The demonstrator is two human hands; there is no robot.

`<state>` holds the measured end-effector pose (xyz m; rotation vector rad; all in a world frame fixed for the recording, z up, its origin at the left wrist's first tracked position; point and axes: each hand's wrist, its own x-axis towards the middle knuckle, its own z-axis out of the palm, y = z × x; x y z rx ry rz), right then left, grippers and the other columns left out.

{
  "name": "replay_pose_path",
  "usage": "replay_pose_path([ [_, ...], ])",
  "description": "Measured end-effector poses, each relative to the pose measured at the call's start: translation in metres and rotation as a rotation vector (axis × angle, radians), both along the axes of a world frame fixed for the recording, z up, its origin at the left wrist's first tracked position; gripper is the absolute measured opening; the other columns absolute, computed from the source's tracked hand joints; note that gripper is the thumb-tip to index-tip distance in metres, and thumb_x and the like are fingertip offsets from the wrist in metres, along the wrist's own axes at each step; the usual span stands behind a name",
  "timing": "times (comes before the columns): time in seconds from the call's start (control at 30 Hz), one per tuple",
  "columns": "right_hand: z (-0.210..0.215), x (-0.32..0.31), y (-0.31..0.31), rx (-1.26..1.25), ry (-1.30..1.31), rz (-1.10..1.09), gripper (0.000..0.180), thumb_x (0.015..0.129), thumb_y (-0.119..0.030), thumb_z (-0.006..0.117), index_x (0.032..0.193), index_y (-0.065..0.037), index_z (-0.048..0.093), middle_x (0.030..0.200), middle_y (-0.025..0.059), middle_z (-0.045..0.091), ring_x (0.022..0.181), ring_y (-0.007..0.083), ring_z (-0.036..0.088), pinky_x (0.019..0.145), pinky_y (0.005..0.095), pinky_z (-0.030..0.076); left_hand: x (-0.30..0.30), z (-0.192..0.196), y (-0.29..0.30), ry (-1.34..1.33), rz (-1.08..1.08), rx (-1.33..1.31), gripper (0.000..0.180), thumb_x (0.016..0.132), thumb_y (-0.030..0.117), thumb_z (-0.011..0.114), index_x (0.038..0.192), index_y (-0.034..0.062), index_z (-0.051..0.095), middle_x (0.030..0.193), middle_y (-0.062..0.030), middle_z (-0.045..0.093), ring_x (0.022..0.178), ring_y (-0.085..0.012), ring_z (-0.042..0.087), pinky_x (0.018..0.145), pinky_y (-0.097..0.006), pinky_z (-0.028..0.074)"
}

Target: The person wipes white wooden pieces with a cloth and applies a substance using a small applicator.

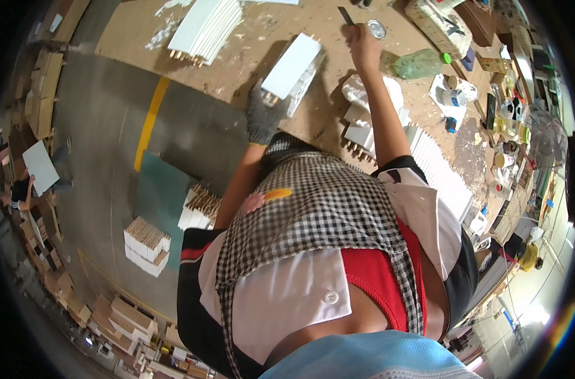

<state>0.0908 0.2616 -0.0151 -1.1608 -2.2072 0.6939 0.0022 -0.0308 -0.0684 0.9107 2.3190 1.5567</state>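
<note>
My left hand, in a grey glove, is closed on the near end of a white board with wooden pegs at that end. A second white surface smeared with glossy patches shows along the board's right side. My bare right hand is closed around the handle of a dark, flat-bladed scraper, over the bench. Right beside its fingers is a small round silvery tin; whether they touch it I cannot tell. A crumpled white cloth lies near my right forearm on pegged white pieces.
Stacked white boards stand at the workbench's far left. A long row of white pieces runs on the right, near a green bottle and several containers. Pegged white stacks stand at lower left. Another person carries a panel far left.
</note>
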Motion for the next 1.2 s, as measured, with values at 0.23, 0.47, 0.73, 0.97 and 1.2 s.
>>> replay_pose_path([
  [0.23,-0.029,0.062,0.091,-0.032,-0.159,-0.303,0.03,0.091,-0.033,0.07,0.108,-0.009,0.073,0.091,0.0204,0.07,0.085,0.0409,0.065,0.076,0.0467,0.051,0.007,0.004,0.002,-0.265,-0.051,0.138,0.078,0.075,0.021,0.087,0.135,-0.0045,0.044,0.117,-0.0176,0.059,0.105,-0.0241,0.059,0.088,-0.039,0.053],
  [0.47,0.023,0.093,0.0,-0.069,-0.637,0.044,0.054,0.085,-0.053,0.07,0.129,-0.021,0.066,0.119,0.0211,0.065,0.122,0.0395,0.056,0.102,0.0552,0.04,0.001,0.019,-0.037,-0.289,-0.127,0.109,0.094,0.077,0.018,0.087,0.148,-0.004,0.029,0.133,-0.021,0.05,0.119,-0.0279,0.054,0.097,-0.04,0.052],
  [0.73,0.051,0.086,-0.035,0.068,-0.314,0.225,0.025,0.088,-0.006,0.057,0.108,-0.005,0.072,0.103,0.0216,0.066,0.094,0.0395,0.065,0.08,0.0447,0.053,0.004,0.036,-0.003,-0.391,-0.149,0.176,0.088,0.08,0.018,0.085,0.147,-0.0042,0.033,0.14,-0.0216,0.048,0.127,-0.0321,0.05,0.104,-0.041,0.046],
  [0.97,0.031,-0.012,-0.174,0.423,-0.139,0.838,0.034,0.098,-0.03,0.059,0.127,-0.016,0.066,0.145,0.008,0.054,0.13,0.0259,0.054,0.114,0.0483,0.037,-0.012,-0.035,0.01,-0.481,-0.251,0.336,0.042,0.105,0.022,0.042,0.142,0.003,0.04,0.137,-0.014,0.051,0.124,-0.0238,0.052,0.099,-0.042,0.05],
  [1.2,-0.012,-0.007,-0.118,0.347,-0.307,0.669,0.04,0.093,-0.027,0.065,0.131,-0.016,0.063,0.153,0.0073,0.046,0.144,0.0298,0.039,0.12,0.0543,0.026,0.002,0.003,0.01,-0.371,-0.103,0.07,0.069,0.079,0.013,0.081,0.137,-0.0021,0.045,0.133,-0.0175,0.056,0.115,-0.025,0.059,0.095,-0.038,0.052],
])
